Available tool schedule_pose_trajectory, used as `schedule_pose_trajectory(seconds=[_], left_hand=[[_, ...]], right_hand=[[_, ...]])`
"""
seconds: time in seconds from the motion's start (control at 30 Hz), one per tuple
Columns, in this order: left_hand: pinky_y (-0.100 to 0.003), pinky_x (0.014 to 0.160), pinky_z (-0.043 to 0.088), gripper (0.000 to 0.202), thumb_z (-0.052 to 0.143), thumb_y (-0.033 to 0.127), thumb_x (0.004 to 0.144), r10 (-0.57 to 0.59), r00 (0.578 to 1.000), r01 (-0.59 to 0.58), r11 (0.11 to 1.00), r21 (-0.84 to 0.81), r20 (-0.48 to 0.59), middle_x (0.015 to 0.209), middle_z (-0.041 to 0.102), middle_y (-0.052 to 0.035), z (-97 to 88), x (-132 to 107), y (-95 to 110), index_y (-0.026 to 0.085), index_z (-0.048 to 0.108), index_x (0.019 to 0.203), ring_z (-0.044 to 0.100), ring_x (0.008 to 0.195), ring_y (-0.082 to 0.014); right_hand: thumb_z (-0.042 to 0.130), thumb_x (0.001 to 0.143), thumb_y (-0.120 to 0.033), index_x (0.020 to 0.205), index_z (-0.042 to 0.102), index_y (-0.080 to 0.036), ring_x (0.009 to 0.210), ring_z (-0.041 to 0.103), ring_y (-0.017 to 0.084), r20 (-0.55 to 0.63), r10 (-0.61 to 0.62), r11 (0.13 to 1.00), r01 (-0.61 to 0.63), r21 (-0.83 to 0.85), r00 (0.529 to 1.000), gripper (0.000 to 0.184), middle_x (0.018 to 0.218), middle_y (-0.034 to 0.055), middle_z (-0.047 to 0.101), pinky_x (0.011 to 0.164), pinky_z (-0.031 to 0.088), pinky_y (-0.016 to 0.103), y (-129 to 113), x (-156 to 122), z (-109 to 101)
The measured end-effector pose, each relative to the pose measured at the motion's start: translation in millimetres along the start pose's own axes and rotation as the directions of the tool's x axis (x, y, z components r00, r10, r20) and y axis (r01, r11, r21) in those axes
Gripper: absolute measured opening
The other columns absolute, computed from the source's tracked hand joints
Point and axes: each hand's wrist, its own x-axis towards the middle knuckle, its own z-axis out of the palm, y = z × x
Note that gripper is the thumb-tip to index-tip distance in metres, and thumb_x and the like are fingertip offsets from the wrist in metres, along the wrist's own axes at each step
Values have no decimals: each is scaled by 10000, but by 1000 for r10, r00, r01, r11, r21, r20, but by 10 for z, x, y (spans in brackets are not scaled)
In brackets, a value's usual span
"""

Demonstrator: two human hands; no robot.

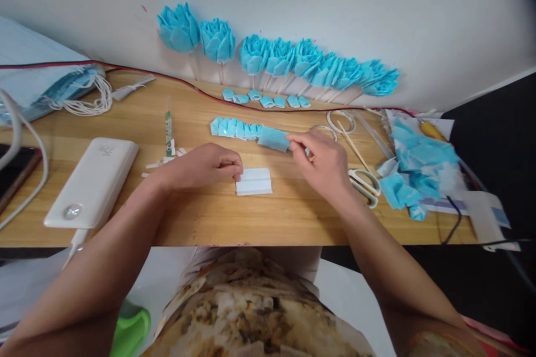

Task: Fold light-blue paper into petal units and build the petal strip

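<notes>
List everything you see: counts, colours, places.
table: one, brown, centre
flowers: at least eight, blue, against wall
small folded pieces: about seven, blue, below flowers
overlapping folded pieces: several, blue, middle
flat sheet: one, blue, beside those
creased sheet: one, white, front centre
rings: two, white, right
stick: one, pale, by scissors
scissors: one, pale, right
scraps: pile, blue, far right
handle: one, yellow, behind scraps
power bank: one, white, left
phone: one, dark, far left
strings: bundle, white, back left
wire: one, red-black, back
printed strip: one, green, left
left grip: one, bare, at creased sheet
right grip: one, bare, at flat sheet
</notes>
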Motion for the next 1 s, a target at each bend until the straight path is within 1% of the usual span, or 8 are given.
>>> schedule_pose_trajectory(seconds=[0.13,0.23,0.4,0.47,0.6,0.7,0.8,1.0], left_hand=[[-213,642,375,270,513,353,915,18,999,-20,998,-54,-34,749,689,32,-9,-6,-7,196,721,846,579,688,-111],[-218,615,372,309,525,405,911,19,990,-32,995,-99,-138,683,657,24,-5,10,-33,182,714,811,536,633,-106],[-232,631,393,379,533,443,916,-12,951,-20,995,-100,-309,693,665,-1,25,53,-62,161,677,709,536,632,-113],[-247,699,437,387,533,487,921,-22,937,-33,988,-152,-348,807,716,-26,21,51,-49,162,719,824,608,744,-150],[-305,838,489,466,563,566,898,-37,954,-72,934,-349,-296,1033,747,-65,-12,22,-3,190,727,1118,658,988,-237],[-310,786,508,527,725,515,785,-106,946,-61,872,-486,-308,986,748,-69,-2,36,-13,192,710,1201,670,920,-242],[-287,712,509,535,784,401,730,-159,927,-84,796,-600,-341,935,742,-62,46,89,-67,179,710,1211,662,802,-196],[-253,674,535,549,749,323,754,-238,827,-134,796,-590,-509,1057,722,-74,76,154,-106,151,677,1271,658,800,-165]], right_hand=[[545,971,-266,1003,726,-216,864,673,202,301,-38,998,21,59,953,190,963,48,748,736,467,318,-157,-52,131],[583,958,-297,1004,710,-192,982,657,245,424,-70,997,72,12,903,170,1018,81,728,769,457,336,-231,-76,262],[633,892,-178,857,668,-195,938,639,215,459,-85,994,43,102,885,52,924,49,699,781,435,315,-272,-23,310],[640,874,-172,850,656,-201,840,639,179,448,-68,984,-15,180,891,42,878,21,704,746,428,297,-287,46,275],[655,855,-221,843,626,-209,719,622,137,382,-10,937,-125,326,924,33,811,-14,702,668,420,268,-338,208,254],[652,840,-214,883,620,-220,736,629,130,299,28,848,-181,498,954,54,827,-18,696,673,453,260,-354,262,347],[657,862,-292,1055,624,-241,747,636,139,290,104,688,-279,669,951,203,837,-14,687,685,496,276,-312,231,472],[604,912,-492,1284,556,-254,759,673,165,357,200,406,-408,818,913,444,843,11,700,715,576,328,-185,146,541]])
